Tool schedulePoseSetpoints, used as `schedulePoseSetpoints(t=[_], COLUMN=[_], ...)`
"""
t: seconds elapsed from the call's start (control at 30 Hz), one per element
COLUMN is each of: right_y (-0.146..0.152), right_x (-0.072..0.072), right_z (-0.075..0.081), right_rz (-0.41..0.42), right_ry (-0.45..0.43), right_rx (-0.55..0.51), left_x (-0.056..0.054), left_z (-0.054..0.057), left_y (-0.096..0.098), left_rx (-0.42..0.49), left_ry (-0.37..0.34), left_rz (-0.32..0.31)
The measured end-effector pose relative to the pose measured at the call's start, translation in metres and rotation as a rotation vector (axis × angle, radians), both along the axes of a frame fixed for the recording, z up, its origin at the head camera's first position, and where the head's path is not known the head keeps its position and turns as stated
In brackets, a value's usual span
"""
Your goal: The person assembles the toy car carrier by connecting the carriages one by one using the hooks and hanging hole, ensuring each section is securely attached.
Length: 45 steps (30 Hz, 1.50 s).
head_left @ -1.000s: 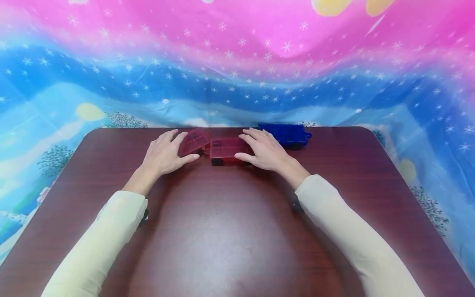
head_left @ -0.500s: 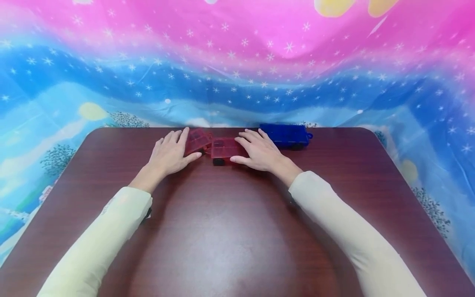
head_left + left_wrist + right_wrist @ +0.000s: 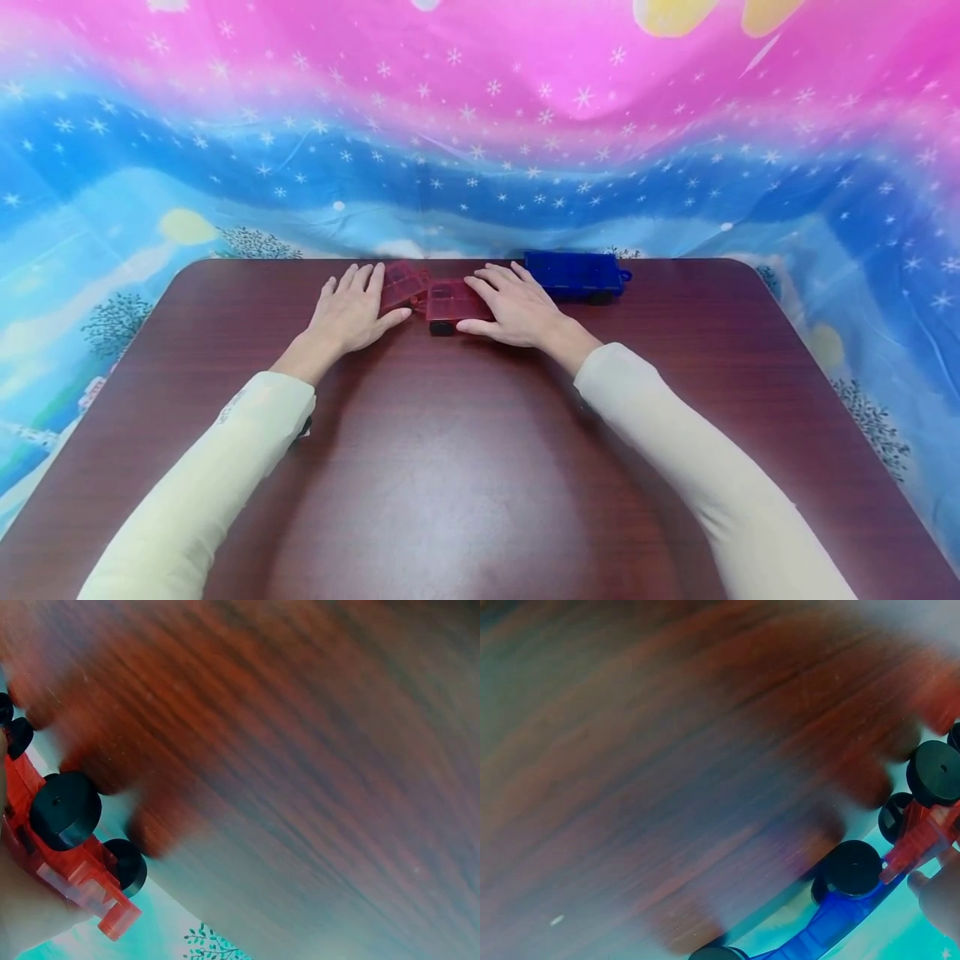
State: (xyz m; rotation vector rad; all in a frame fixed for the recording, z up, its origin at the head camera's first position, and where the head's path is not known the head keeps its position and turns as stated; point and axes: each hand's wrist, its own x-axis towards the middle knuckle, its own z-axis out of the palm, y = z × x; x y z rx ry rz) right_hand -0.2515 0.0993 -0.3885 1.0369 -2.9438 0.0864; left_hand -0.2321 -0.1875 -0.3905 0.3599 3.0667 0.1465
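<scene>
Two see-through red toy cars with black wheels stand end to end near the table's far edge in the head view. My left hand [image 3: 348, 312] holds the left end of the left red toy car [image 3: 402, 285], which stands at a slant, thumb on the near side. On the right red toy car [image 3: 448, 300] lies my right hand [image 3: 517, 310], its thumb along the near side and fingers over the far side. A small red hitch lies where the cars meet; whether it is hooked I cannot tell. Red car [image 3: 56, 825] wheels face the table in the left wrist view.
A blue toy car [image 3: 577, 275] with a loop at its right end stands just behind and right of my right hand. The brown table [image 3: 465, 467] ends close behind the cars, against a printed cloth [image 3: 480, 125].
Both hands have come closer together. The left hand and its red car have shifted slightly right, while the right hand has moved left along its red car. The blue toy car has stayed.
</scene>
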Motion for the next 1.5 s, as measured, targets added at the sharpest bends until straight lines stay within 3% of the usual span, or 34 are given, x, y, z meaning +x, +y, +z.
schedulePoseSetpoints(t=[0.37,0.57,0.9,1.5], right_y=[-0.01,-0.006,-0.009,-0.008], right_x=[-0.007,-0.004,-0.004,-0.003], right_z=[-0.005,-0.011,-0.013,-0.012], right_rz=[0.06,0.029,0.021,-0.001], right_ry=[-0.019,-0.026,-0.027,-0.05], right_rx=[-0.018,0.037,0.042,0.03], left_x=[0.0,0.0,0.002,0.004], left_z=[-0.007,-0.01,-0.01,-0.015], left_y=[-0.006,-0.004,-0.008,-0.021], left_rx=[0.009,0.019,0.028,0.108], left_ry=[0.013,0.028,0.03,0.123], left_rz=[0.003,-0.025,-0.032,-0.093])
